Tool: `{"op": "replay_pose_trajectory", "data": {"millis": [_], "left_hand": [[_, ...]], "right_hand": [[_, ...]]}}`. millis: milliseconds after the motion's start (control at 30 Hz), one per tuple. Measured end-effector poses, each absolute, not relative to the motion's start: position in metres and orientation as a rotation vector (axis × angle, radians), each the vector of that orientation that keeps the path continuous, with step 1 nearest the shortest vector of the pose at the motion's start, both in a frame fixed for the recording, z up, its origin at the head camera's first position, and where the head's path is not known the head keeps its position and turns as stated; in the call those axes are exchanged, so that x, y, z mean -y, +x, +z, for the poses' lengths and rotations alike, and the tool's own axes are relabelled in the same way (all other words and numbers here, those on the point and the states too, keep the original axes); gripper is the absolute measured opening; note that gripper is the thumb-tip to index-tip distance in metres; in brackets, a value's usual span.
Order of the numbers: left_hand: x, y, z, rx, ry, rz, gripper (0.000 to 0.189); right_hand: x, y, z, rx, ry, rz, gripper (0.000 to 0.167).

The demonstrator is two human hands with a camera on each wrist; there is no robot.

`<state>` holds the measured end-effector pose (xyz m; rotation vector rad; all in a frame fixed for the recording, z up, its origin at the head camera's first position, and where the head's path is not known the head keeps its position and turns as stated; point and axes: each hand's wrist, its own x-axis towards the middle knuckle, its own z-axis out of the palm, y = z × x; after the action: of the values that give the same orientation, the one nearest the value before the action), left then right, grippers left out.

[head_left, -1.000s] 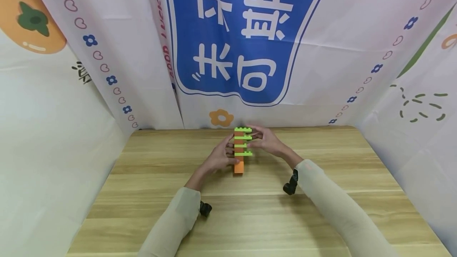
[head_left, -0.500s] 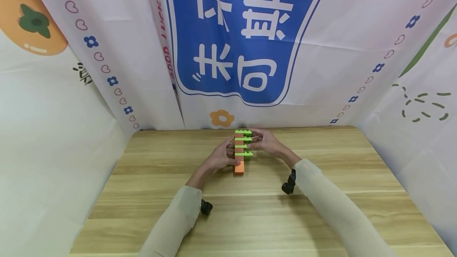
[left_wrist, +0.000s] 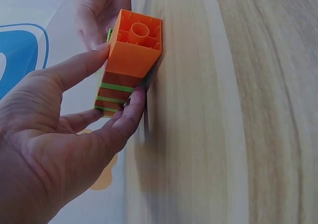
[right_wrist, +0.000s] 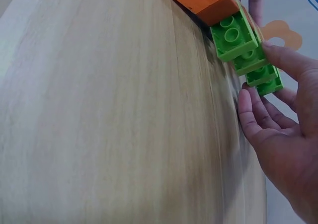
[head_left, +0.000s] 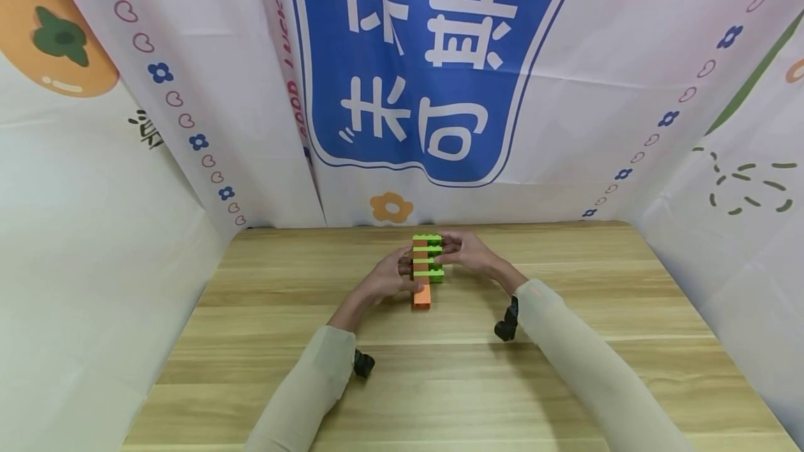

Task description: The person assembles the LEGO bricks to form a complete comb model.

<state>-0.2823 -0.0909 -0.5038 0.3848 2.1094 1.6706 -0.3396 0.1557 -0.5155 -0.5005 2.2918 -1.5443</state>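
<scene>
A stack of toy building bricks, with an orange brick (head_left: pixel 421 296) at its near end, is held near the back of the table. Brown-orange bricks alternate with thin green bricks (right_wrist: pixel 233 37) that jut out to the right like comb teeth. The orange brick's hollow underside faces my left wrist camera. My left hand (head_left: pixel 386 279) grips the stack from the left, thumb on the orange brick and fingers along the far side. From the right, my right hand (head_left: pixel 470 254) holds the jutting green ends, its thumb on one side and fingertips under the far ones.
The wooden table (head_left: pixel 433 382) runs out to both sides and towards me. Behind its back edge hangs a printed cloth (head_left: pixel 534 201) close to the hands, with more cloth at left and right. Small black cameras (head_left: pixel 506 323) sit at the wrists.
The stack's far end has shifted slightly towards me in the head view as it tilts, showing more of the green bricks' sides. Both hands keep hold, the right one shifting along.
</scene>
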Motion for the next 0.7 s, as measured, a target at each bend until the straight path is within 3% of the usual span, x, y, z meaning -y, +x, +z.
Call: {"op": "replay_pose_trajectory", "data": {"millis": [133,467,700], "left_hand": [[0.0907,-0.2826,-0.5034,-2.143,0.348,1.639,0.096],[0.0909,-0.2847,-0.5051,-2.16,0.369,1.608,0.091],[0.0902,-0.2849,-0.5062,-2.162,0.378,1.613,0.086]], "right_hand": [[-0.1566,-0.3394,-0.5161,-2.329,-0.493,-1.499,0.075],[-0.1564,-0.3381,-0.5181,-2.346,-0.525,-1.478,0.058],[-0.1556,-0.3356,-0.5185,-2.407,-0.491,-1.435,0.069]]}}
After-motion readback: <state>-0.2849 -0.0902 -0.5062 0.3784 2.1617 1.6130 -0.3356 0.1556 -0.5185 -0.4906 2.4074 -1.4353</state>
